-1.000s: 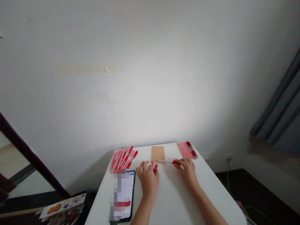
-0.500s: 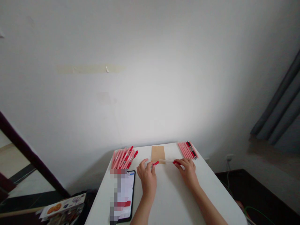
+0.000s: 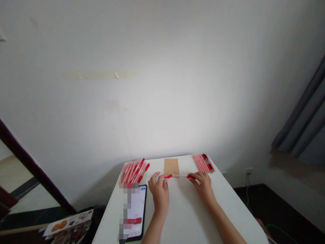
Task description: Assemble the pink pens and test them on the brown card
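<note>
My left hand [image 3: 159,191] is closed in a pinch on a short red pen piece [image 3: 169,176] that pokes out to the right of the fingers. My right hand [image 3: 202,185] pinches the red end of a pen [image 3: 190,176], from which a thin whitish tube [image 3: 180,176] runs left. The tube's free tip lines up with the red piece and seems to meet it; whether it is inside I cannot tell. Just behind the hands a brown card [image 3: 171,166] lies flat on the white table [image 3: 185,217].
A loose pile of pink and red pens [image 3: 134,171] is at the back left. At the back right, several pink, red and black pens [image 3: 203,163] lie side by side. A phone [image 3: 137,213] with a lit screen rests left of my left forearm. Behind the table rises a wall [image 3: 177,101].
The whitish tube's tip has come down into line with the red piece in my left hand; before, they were slightly offset. Both hands have barely moved.
</note>
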A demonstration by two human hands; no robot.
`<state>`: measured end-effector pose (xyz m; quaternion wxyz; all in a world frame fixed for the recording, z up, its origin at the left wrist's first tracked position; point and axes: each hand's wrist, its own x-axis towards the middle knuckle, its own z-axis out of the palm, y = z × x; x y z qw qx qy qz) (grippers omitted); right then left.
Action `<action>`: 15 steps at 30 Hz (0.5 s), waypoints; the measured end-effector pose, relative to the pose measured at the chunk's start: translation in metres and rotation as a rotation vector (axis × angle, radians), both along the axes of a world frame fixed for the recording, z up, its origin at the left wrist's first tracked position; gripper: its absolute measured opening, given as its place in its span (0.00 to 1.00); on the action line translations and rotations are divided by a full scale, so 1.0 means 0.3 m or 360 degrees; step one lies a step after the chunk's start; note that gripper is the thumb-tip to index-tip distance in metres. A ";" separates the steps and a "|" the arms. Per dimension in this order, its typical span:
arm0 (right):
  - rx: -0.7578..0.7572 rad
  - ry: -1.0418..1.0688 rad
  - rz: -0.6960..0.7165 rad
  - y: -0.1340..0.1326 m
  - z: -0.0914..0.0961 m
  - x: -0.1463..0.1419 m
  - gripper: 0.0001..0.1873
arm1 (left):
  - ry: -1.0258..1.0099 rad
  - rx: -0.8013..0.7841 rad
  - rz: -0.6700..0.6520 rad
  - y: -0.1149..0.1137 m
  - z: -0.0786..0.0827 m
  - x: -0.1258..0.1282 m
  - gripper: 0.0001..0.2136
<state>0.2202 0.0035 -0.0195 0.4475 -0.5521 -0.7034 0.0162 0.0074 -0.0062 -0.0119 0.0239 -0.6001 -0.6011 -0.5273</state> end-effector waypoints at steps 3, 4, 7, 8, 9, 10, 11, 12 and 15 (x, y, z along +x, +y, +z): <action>0.0018 -0.0020 -0.0001 0.000 0.002 -0.001 0.20 | 0.0001 -0.0020 -0.0008 -0.001 0.002 -0.001 0.09; 0.0024 -0.0022 -0.0005 0.000 0.002 -0.001 0.21 | 0.0001 -0.0024 -0.0010 -0.001 0.003 -0.001 0.09; 0.0023 -0.0019 0.0000 0.000 0.001 -0.002 0.21 | -0.0004 -0.0034 -0.0003 -0.004 0.005 -0.001 0.10; 0.0016 -0.0017 0.0006 0.001 0.000 -0.002 0.21 | -0.0004 -0.0036 0.0001 -0.004 0.006 -0.001 0.10; 0.0009 -0.0013 0.0012 0.002 -0.001 -0.001 0.20 | -0.0002 -0.0036 0.0002 -0.005 0.007 -0.001 0.11; 0.0002 -0.0010 0.0018 0.003 -0.002 -0.001 0.20 | 0.0004 -0.0036 0.0002 -0.005 0.008 -0.002 0.11; -0.0002 -0.0005 0.0020 0.004 -0.003 -0.001 0.20 | 0.0012 -0.0033 0.0003 -0.005 0.009 -0.002 0.11; -0.0002 0.0000 0.0019 0.005 -0.004 0.000 0.19 | 0.0019 -0.0029 0.0004 -0.005 0.010 -0.003 0.10; 0.0008 0.0012 0.0006 0.006 -0.005 0.001 0.18 | 0.0036 -0.0027 0.0011 -0.005 0.015 -0.004 0.10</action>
